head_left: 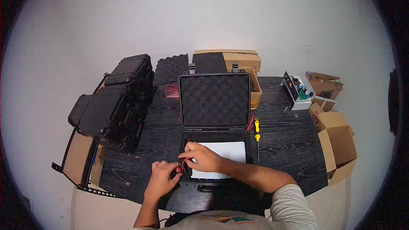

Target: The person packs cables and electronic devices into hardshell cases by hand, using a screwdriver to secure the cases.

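Note:
A black hard case (184, 138) lies open in front of me, its lid (215, 100) raised and lined with egg-crate foam. A flat white panel (228, 155) fills most of its base. Red and black cables (186, 162) lie in the narrow space at the panel's left. My right hand (202, 157) reaches across the panel, its fingers closed on the cables. Over the case's left rim, my left hand (162, 179) pinches a red end of them between thumb and fingers. The fingers hide part of the cables.
A yellow-handled screwdriver (257, 132) lies right of the case. Black hard cases (102, 108) are stacked at left. An opened device with a circuit board (298, 91) stands at back right, near an open cardboard box (338, 138). Foam sheets (171, 69) and more boxes (240, 59) are behind.

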### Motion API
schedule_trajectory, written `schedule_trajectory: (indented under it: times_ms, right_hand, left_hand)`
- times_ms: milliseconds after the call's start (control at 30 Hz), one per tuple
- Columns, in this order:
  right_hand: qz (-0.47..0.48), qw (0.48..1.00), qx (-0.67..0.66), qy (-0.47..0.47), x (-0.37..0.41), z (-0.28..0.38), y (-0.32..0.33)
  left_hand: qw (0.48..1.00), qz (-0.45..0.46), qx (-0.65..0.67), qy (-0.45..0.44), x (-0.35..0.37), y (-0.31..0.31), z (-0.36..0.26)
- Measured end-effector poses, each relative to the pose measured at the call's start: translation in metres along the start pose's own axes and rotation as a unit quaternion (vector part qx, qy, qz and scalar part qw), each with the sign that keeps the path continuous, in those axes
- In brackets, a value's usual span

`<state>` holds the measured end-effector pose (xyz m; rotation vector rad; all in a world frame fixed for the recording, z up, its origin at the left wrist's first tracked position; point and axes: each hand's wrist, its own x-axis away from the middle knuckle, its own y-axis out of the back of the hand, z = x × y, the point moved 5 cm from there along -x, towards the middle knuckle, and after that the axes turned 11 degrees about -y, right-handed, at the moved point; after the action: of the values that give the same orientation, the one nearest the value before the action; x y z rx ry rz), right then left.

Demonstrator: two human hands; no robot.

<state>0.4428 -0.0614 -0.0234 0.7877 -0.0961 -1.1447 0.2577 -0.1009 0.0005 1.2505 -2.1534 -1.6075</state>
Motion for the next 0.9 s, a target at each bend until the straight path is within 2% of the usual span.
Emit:
schedule_trajectory:
  times_ms: [100,200,400,500,700,800,900]
  right_hand:
    - [0.013,1.0,-0.025,-0.004,0.001,-0.002,-0.004]
    - [0.022,1.0,-0.009,-0.003,0.002,0.0,-0.006]
    - [0.062,0.998,0.033,-0.006,0.002,-0.002,-0.013]
    - [0.057,0.998,0.035,0.009,0.003,0.001,-0.011]
    - [0.04,0.999,0.013,-0.004,0.003,0.0,-0.005]
    - [0.049,0.997,-0.023,-0.045,0.0,-0.005,0.0]
    - [-0.016,1.0,-0.02,0.018,-0.002,0.0,0.004]
  left_hand:
    - [0.999,0.024,0.017,0.022,-0.002,0.01,-0.008]
    - [0.999,0.018,0.03,0.005,0.002,0.006,-0.001]
    - [0.998,-0.014,0.044,0.038,-0.002,0.006,-0.003]
    - [1.0,0.007,0.011,-0.014,-0.006,0.005,-0.004]
    - [0.994,-0.016,0.071,-0.082,-0.014,0.005,-0.01]
    - [0.998,-0.003,0.037,-0.057,-0.014,-0.002,-0.002]
    - [0.997,-0.024,0.049,-0.056,-0.013,-0.01,0.006]
